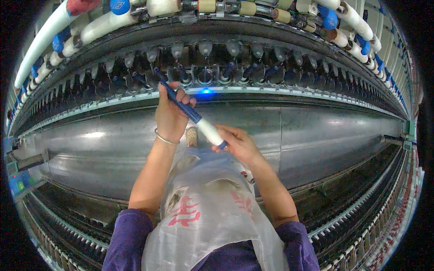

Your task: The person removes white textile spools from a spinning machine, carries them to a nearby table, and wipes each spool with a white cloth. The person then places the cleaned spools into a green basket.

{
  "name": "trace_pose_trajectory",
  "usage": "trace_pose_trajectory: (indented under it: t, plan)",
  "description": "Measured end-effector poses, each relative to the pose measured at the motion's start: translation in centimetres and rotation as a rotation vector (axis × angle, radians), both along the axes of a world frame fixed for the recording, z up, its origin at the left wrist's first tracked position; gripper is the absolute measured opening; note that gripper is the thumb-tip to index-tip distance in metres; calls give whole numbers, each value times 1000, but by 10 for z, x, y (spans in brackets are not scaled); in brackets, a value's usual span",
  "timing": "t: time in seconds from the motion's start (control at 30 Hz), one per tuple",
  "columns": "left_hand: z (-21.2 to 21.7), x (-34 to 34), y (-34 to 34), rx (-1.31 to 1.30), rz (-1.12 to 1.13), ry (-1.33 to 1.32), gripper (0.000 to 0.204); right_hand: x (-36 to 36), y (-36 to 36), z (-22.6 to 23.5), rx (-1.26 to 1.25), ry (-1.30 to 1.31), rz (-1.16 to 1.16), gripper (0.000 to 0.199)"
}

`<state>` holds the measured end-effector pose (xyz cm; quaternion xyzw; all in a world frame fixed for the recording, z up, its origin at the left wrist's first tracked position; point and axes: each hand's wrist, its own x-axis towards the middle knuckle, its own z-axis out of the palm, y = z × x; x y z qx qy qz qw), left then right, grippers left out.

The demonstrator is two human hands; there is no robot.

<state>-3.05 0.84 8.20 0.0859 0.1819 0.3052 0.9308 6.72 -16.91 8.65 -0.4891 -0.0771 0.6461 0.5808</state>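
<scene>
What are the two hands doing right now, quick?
Left hand: closed around the upper part of the blue bobbin.
Right hand: fingers curled at the bobbin's lower end, by its white yarn.

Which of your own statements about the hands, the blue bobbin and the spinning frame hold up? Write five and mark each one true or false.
1. Both hands hold one blue bobbin. True: the left hand grips the bare blue part, and the right hand holds the lower end.
2. The bobbin carries a band of white yarn near the right hand. True.
3. The left wrist is bare. False: a thin bracelet circles it.
4. A red light glows on the frame's rail. False: the light is blue.
5. The person wears a translucent apron with red markings. True.
</scene>
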Motion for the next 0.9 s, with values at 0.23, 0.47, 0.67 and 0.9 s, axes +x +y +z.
trace_pose_trajectory:
  t: [0.23, 0.47, 0.67, 0.9]
  plan:
    - [9, 0, -7, -72, -48, -257, 39, -3, -4, 13, -8, 324, -18, 48]
    - [13, 0, -11, 34, 45, 18, 32, -18, 3, 21, 205, -1153, -263, 21]
    - [18, 2, -11, -25, 14, 10, 26, -15, 4, 14, 302, -1742, -407, 19]
    - [-3, -5, 1, -353, 128, 208, 28, -19, 14, -18, 92, -958, -588, 7]
